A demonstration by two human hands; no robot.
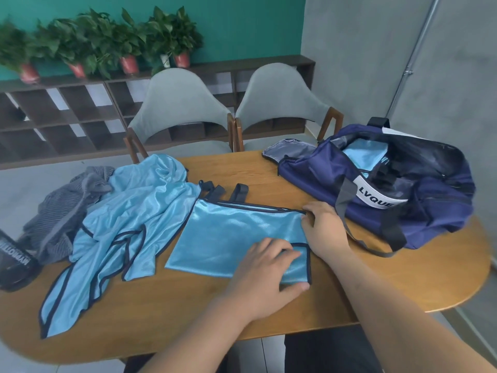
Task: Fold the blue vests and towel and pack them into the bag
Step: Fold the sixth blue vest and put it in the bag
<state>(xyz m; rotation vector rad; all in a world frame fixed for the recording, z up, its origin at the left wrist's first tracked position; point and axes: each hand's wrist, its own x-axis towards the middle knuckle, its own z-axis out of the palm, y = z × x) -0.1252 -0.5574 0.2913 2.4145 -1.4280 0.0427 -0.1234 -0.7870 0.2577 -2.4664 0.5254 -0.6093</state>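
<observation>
Folded vest [228, 238] of shiny sky-blue mesh with navy binding lies flat as a neat rectangle near the middle of the oval wooden table [188, 313]. Its dark straps point toward the far edge.

Seen from the head camera, both bare hands are on its right side. The left hand [266, 273] sits on the near right corner. Its fingers are curled over the cloth and its thumb is tucked against the near hem, pinching that corner. The right hand [325, 232] is at the far right corner, fingers bent round the navy edge and gripping it.

Touching the folded vest on its left, a heap of loose vests [129, 219] in the same blue mesh sprawls crumpled toward the left end, with 1 tail reaching close to the near edge. How many are in the heap I cannot tell. Against the heap's far left side lies a bunched grey striped towel [59, 208], and a black cylinder with white lettering [13, 262] lies beside it at the left end.

At the right end sits the navy fabric duffel bag [443, 219] with a white lettered band. It is unzipped and gaping, and its grey strap trails just beside the right hand. Inside it shows another folded blue piece [363, 157].

Beyond the far edge stand 2 grey upholstered chairs [177, 103].
</observation>
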